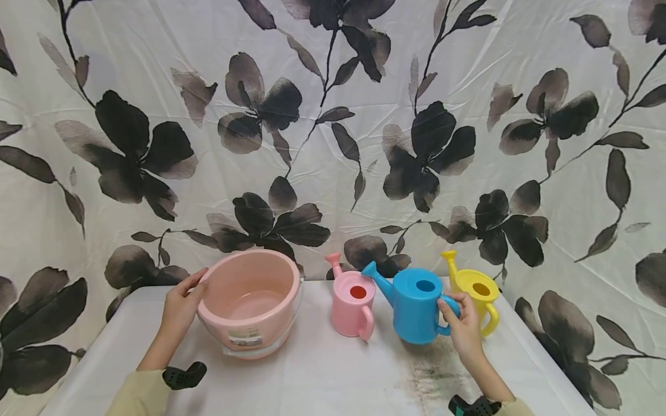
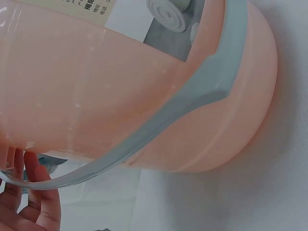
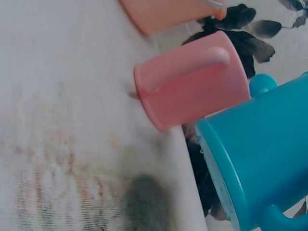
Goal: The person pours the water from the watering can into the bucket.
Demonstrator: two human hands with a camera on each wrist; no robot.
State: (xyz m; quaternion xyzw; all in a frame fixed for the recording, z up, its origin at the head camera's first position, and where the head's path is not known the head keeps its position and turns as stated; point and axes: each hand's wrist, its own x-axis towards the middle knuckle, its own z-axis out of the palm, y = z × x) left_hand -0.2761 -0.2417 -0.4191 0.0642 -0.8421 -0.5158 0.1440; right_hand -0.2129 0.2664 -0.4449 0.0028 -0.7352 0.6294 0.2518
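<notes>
A pink bucket (image 1: 244,341) stands on the left of the white table, its pale handle (image 2: 159,122) hanging down its front. My left hand (image 1: 179,303) holds the bucket's rim at the left side; in the left wrist view its fingers (image 2: 48,202) show partly behind the handle. With my right hand (image 1: 463,323) I grip the handle of a blue watering can (image 1: 416,312), upright in the head view. The right wrist view shows the blue can's base (image 3: 221,178) raised off the table, with a shadow apart from it.
Between bucket and blue can stands a pink watering can (image 1: 351,306). A yellow watering can (image 1: 478,289) is behind my right hand. Brownish stains (image 1: 434,375) mark the white tabletop (image 1: 333,381). A floral cloth (image 1: 333,144) hangs behind the table.
</notes>
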